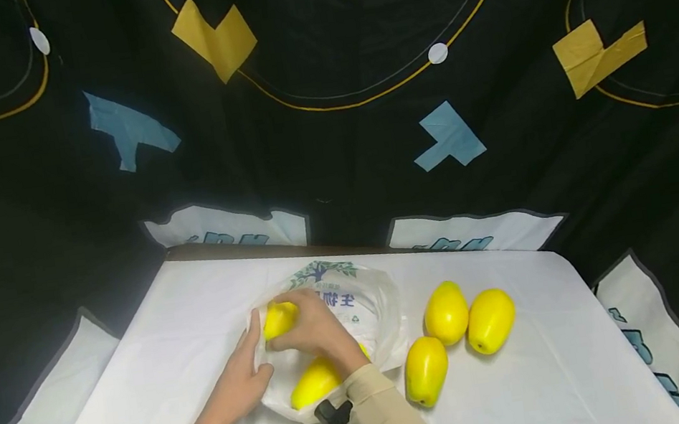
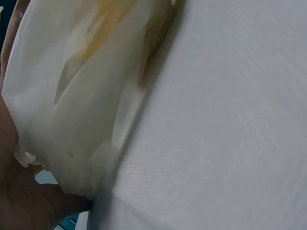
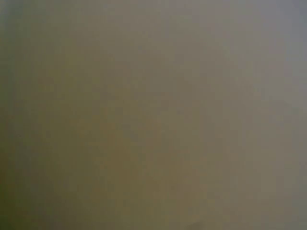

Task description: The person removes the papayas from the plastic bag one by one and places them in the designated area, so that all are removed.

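Observation:
A thin white plastic bag [image 1: 371, 309] with a printed tree and green-blue lettering lies spread open on the white table. My right hand [image 1: 312, 324] reaches into it and grips a yellow oval fruit [image 1: 279, 320], smooth like a mango, at the left side. Under my right wrist, a second yellow fruit [image 1: 314, 383] lies in the bag, partly covered. My left hand [image 1: 242, 378] is at the bag's left rim, fingers fairly straight, thumb spread apart. In the left wrist view, the bag's film [image 2: 91, 115] hides most of those fingers. The right wrist view is a brownish blur.
Three loose yellow fruits [image 1: 447, 313] stand close together on the table, right of the bag. The white tabletop [image 1: 533, 387] ends at a dark back edge. Behind hangs a black curtain [image 1: 332, 162] with yellow lines and pieces of tape.

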Available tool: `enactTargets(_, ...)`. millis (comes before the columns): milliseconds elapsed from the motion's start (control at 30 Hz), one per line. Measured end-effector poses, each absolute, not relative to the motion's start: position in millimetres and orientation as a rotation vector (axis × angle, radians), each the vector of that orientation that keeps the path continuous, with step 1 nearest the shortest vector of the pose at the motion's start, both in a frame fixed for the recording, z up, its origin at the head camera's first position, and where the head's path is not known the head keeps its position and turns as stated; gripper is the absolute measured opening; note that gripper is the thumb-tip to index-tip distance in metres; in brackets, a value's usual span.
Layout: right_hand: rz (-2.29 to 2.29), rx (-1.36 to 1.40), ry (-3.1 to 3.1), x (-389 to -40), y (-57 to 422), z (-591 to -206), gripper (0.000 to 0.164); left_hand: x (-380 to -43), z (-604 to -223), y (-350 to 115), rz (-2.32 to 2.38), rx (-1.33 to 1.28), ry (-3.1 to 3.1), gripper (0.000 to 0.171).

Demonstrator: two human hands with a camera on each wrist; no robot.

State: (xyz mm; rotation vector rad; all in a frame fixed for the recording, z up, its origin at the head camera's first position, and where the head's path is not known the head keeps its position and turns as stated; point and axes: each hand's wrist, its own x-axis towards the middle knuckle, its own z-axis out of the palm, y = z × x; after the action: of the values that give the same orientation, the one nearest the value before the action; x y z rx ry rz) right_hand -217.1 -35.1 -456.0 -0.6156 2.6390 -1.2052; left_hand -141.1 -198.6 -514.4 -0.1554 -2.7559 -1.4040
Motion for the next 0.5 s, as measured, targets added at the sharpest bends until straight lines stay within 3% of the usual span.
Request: enactTargets(500,-1.113,-0.608,2.656,-222.7,-39.9,-463.2,0.072,-141.3,-514.1,-197.4,-1.425,-0.153,-2.75,0.092)
